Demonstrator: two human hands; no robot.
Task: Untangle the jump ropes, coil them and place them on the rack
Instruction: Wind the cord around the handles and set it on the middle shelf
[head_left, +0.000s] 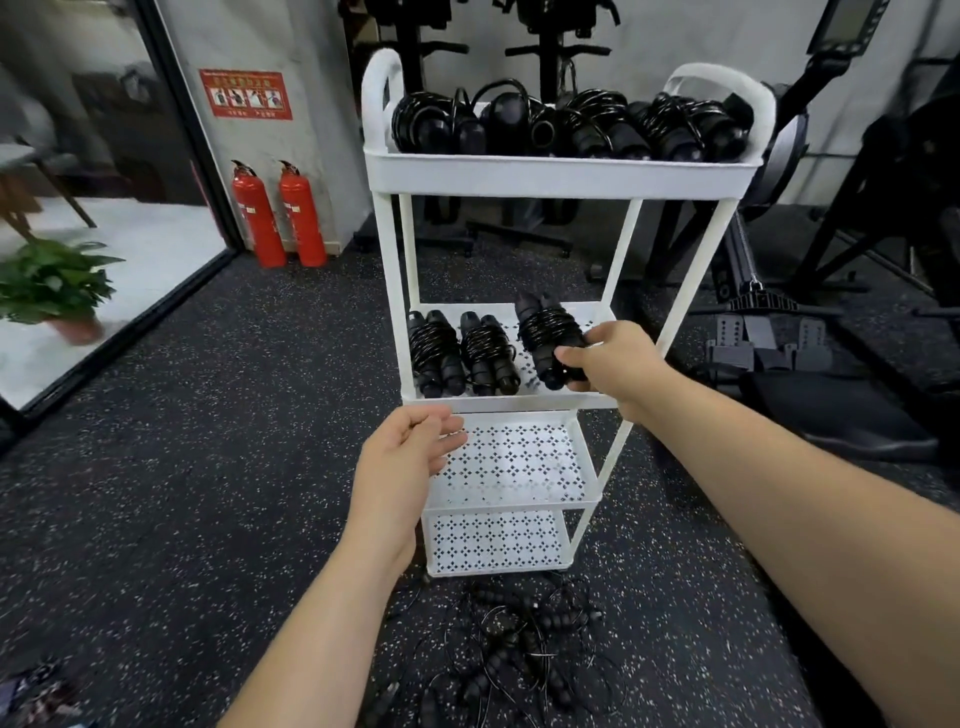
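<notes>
Rack (561, 174): white, four tiers, perforated shelves with raised rims, slim posts. Right hand (618, 364) grasps a coiled rope (548, 332), glossy black cord wound tight round thick handles, tilted over the right part of the rack's second shelf. Two more bundles (460, 353) lie on that shelf's left part, a narrow gap beside them. Top tray is packed with a row of coils (571, 127). Left hand (410, 452) is relaxed, fingers loose, holding nothing, at the second shelf's front rim. Tangled ropes (524, 649) sprawl on the speckled rubber floor (208, 467) at the rack's foot.

A gym, speckled black rubber flooring (208, 467), black metal exercise machines (550, 57) lined against the grey wall (322, 130), white plastic rack (561, 176) of coiled black jump ropes (592, 130)
</notes>
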